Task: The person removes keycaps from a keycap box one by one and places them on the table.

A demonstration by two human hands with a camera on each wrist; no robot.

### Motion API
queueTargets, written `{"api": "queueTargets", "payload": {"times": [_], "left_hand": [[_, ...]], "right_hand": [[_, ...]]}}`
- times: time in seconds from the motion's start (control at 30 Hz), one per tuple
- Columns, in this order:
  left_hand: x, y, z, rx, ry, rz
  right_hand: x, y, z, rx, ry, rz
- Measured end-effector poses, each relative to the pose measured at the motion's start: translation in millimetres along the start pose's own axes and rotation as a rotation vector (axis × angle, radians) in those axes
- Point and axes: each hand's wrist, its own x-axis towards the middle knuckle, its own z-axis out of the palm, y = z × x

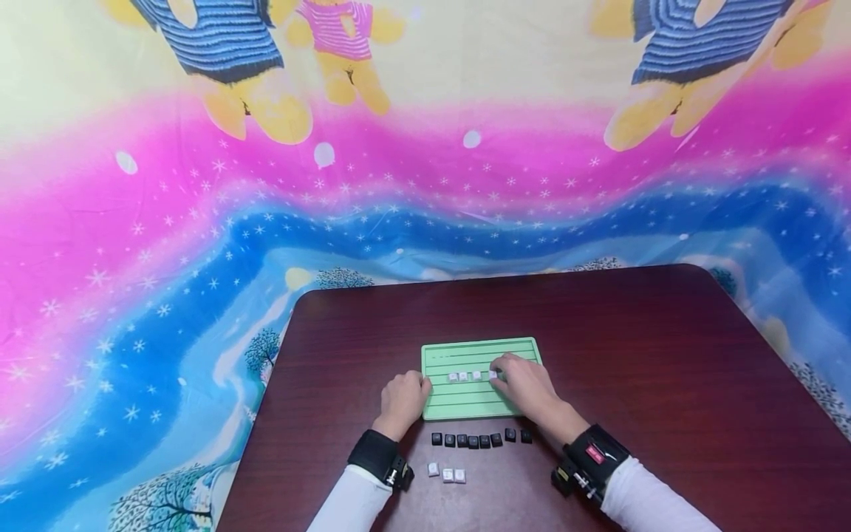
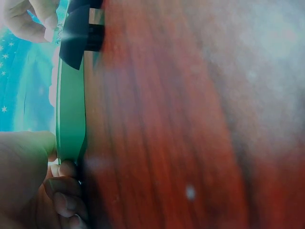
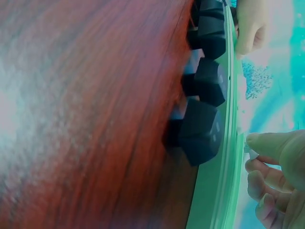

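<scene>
A light green ridged board point(image 1: 465, 408) lies flat on the table. My left hand point(image 1: 403, 403) grips its left edge, thumb above and fingers curled at the side, as the left wrist view shows. Over the board's right half, my right hand point(image 1: 528, 386) pinches a small white keycap point(image 1: 493, 374) between thumb and fingertips. To the left of that, three more white keycaps point(image 1: 463, 377) sit in a row along one of the board's grooves. Whether the pinched keycap touches the board is hard to tell.
Several black keycaps point(image 1: 473, 442) stand in a row just in front of the board; their stems show in the right wrist view. Closer to me lie three white keycaps point(image 1: 448, 476). A patterned cloth point(image 1: 399, 192) hangs behind the dark wooden table point(image 1: 638, 340).
</scene>
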Motion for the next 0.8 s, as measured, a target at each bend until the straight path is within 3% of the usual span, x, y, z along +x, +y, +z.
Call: {"api": "queueTargets", "payload": {"times": [0.8], "left_hand": [[-0.7, 0.3, 0.3, 0.004, 0.030, 0.012]], "right_hand": [[-25, -27, -15, -0.013, 0.030, -0.111]]}}
